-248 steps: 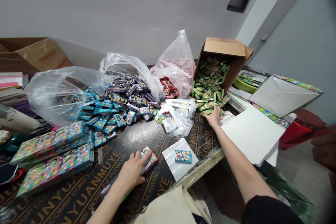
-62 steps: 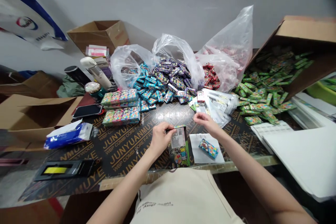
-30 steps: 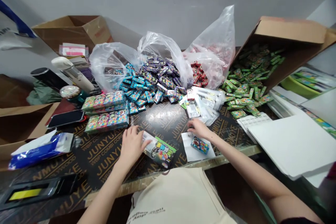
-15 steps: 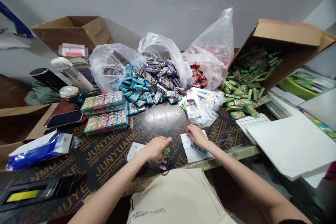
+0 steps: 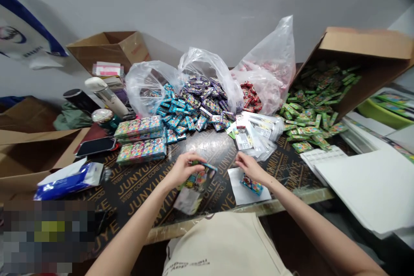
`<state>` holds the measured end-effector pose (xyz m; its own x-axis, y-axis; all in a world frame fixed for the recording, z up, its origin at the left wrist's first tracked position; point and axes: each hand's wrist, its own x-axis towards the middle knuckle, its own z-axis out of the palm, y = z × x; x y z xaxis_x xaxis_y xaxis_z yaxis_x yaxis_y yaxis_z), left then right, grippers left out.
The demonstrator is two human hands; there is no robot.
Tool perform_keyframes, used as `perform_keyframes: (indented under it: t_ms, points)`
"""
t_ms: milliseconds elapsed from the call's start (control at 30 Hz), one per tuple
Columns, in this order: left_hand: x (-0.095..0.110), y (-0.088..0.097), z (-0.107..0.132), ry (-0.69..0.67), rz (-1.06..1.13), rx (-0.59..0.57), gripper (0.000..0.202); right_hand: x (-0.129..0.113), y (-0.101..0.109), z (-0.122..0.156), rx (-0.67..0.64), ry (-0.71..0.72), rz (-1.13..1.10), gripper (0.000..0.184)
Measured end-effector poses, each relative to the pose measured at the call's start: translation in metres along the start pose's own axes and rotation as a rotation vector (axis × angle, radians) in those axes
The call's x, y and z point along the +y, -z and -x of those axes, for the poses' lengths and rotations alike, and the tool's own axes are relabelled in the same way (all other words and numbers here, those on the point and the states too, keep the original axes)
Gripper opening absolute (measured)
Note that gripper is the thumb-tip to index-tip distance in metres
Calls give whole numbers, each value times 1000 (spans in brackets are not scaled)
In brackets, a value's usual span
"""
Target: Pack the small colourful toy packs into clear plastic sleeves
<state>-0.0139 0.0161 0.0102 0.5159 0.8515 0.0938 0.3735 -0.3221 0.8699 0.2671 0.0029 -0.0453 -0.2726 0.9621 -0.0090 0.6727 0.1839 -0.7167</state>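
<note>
My left hand is closed on the top edge of a clear plastic pouch. Colourful small packs show inside its upper part, and the pouch tilts up off the table. My right hand is curled with thumb and fingertips together; whatever may be between them is too small to make out. Just below that hand lies a blue patterned packet, resting on a white sheet near the table edge. Beyond the right hand, flat clear bags with printed cards lie in a loose pile.
Heaps of blue, purple, red and green packets spread along the back. Stacked packs and a phone sit left, beside bottles. White boards overhang on the right.
My left hand has raised and turned the pouch, which lay flatter on the table before. My right hand stays over the sheet, and more of the blue packet shows. The view has shifted slightly.
</note>
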Motion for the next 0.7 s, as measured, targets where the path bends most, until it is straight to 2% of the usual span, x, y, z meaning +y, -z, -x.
perform_keyframes:
  t_ms: [67, 133, 233, 333, 433, 500, 633, 700]
  points:
    - [0, 4, 4, 8, 86, 204, 16, -17, 2, -9, 67, 3, -173, 7]
    - [-1, -2, 10, 21, 134, 295, 17, -38, 2, -18, 103, 14, -392, 12]
    - [-3, -14, 18, 46, 165, 349, 14, -69, -2, -24, 59, 90, -570, 17]
    - [-2, -20, 24, 50, 155, 396, 10, -91, -7, -24, 48, 151, -567, 23]
    - [2, -19, 29, 19, 106, 402, 8, -104, -7, -27, 71, 154, -535, 21]
    - [5, -18, 33, 1, 56, 391, 7, -110, -5, -34, -18, 143, -565, 23]
    - [11, -21, 39, 31, 5, 413, 2, -121, -4, -50, -378, 139, -605, 27]
    - [12, -22, 42, 40, 37, 431, 4, -124, -6, -55, -488, 158, -584, 27]
